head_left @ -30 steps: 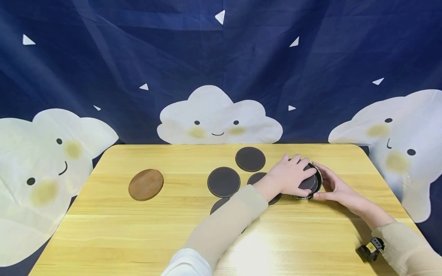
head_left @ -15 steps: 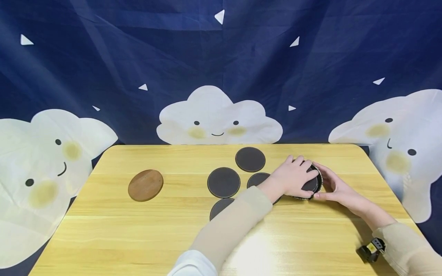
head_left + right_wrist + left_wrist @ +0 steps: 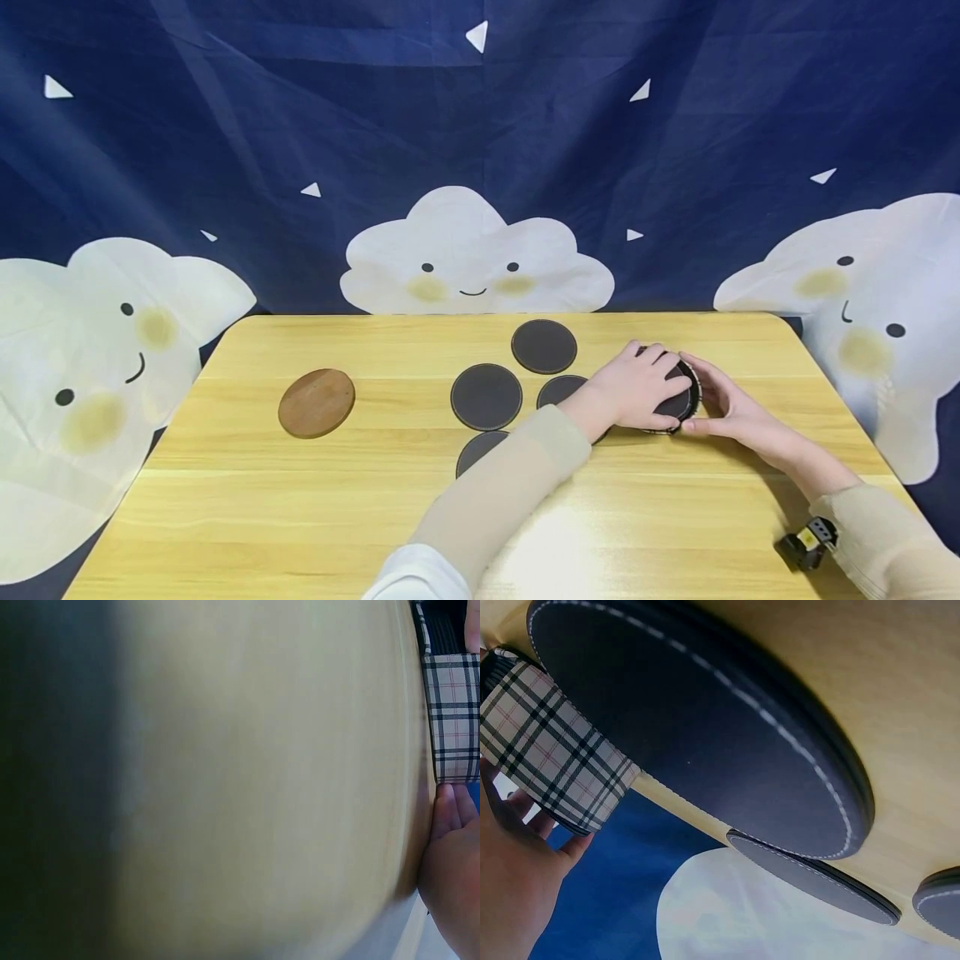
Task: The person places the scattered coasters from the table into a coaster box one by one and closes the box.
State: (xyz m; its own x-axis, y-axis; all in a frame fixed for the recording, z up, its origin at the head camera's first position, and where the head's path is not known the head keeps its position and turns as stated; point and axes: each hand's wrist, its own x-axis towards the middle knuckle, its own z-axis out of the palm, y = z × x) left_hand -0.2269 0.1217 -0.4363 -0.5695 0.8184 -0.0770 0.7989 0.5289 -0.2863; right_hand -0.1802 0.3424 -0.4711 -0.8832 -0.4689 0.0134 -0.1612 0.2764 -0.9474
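Over a round coaster holder (image 3: 696, 385) at the right back of the table lies my left hand (image 3: 630, 392). Its fingers curl over the far side of a black leather coaster (image 3: 677, 405) inside the holder, with the thumb across the top. My right hand (image 3: 738, 415) grips the holder's right side between thumb and fingers. Both wrist views show the holder's plaid wall (image 3: 555, 746) with black trim. Close in front of the left wrist camera is a stitched black coaster (image 3: 697, 727) on the table. How many coasters sit in the holder is hidden.
Several black coasters lie left of the holder, including a far one (image 3: 543, 346), a middle one (image 3: 486, 397) and one partly under my left forearm (image 3: 478, 451). A brown wooden disc (image 3: 317, 403) lies farther left. The table (image 3: 247, 517) ends at a blue cloud-print curtain (image 3: 420, 108).
My left hand has shifted slightly to the right over the holder, and the left forearm has followed. The right hand and holder stay nearly still.
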